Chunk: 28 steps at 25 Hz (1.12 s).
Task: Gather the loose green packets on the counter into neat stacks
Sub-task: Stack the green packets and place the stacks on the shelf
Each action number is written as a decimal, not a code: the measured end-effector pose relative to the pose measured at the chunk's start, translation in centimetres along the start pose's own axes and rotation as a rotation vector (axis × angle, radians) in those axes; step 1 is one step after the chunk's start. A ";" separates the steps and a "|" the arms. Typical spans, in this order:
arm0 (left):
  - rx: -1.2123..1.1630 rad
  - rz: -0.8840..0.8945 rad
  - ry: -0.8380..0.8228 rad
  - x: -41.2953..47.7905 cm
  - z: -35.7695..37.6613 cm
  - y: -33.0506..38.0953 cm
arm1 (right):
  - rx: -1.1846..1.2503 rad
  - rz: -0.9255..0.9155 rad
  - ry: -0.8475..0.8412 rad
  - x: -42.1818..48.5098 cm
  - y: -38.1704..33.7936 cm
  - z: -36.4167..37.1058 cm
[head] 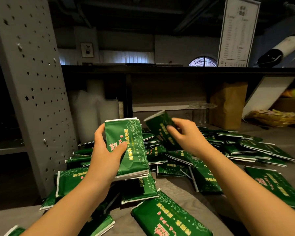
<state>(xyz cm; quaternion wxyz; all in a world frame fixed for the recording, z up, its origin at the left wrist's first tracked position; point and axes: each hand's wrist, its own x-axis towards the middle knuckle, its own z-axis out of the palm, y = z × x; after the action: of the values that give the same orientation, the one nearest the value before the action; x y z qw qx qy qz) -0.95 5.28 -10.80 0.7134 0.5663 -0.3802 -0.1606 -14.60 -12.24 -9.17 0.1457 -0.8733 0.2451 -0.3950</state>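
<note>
Stacking is barely begun — left hand (pixel 107 155) grips a small stack (pixel 128 147), right hand (pixel 187 135) pinches one packet (pixel 160 125); dozens lie loose on the table (pixel 174 189).

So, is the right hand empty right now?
No, the right hand pinches a single flat green foil packet, beside the stack of green packets in the left hand.

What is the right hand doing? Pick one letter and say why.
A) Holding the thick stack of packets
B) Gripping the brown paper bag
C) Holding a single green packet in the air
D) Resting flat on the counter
C: the right hand pinches one green packet raised above the loose pile, while the left hand holds the stack.
</note>
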 end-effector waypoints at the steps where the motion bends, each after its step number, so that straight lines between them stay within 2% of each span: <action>1: 0.001 0.004 0.001 0.0 0.0 0.0 | 0.164 0.002 0.059 -0.1 -0.9 -0.2; 4: 0.002 -0.001 -0.015 0.1 -0.1 0.0 | 0.700 0.089 0.064 -0.5 -3.9 -0.7; 6: -0.005 -0.015 -0.023 0.0 0.0 0.1 | 0.845 0.160 -0.018 -1.0 -5.4 -0.2; 8: -0.047 -0.031 -0.018 0.0 0.0 0.3 | 0.839 0.179 -0.055 -1.6 -6.7 1.3; 13: -0.171 -0.052 -0.034 -0.4 0.5 0.5 | 0.672 0.152 0.011 -3.3 -8.4 5.6; 18: -0.015 0.016 -0.072 -0.4 0.5 0.1 | 0.714 0.135 0.019 -4.2 -9.1 6.3; 22: 0.035 0.044 -0.054 -0.4 0.5 0.1 | 0.585 0.120 -0.008 -2.9 -7.9 5.0; 23: 0.025 0.039 -0.048 -0.4 0.5 0.2 | 0.491 0.107 -0.009 -2.3 -7.0 4.2; 26: -0.011 0.020 -0.035 -0.4 0.1 0.5 | -0.110 0.088 -0.151 -0.8 -3.2 1.2; 28: -0.013 0.006 -0.034 -0.3 0.1 0.5 | -0.360 0.190 -0.409 -0.5 -0.9 -0.5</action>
<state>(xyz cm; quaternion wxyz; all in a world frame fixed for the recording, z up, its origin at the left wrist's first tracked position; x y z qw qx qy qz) -1.32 5.60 -10.47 0.7109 0.5579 -0.3927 -0.1705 -14.98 -11.27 -8.78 0.0712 -0.9198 0.3573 -0.1456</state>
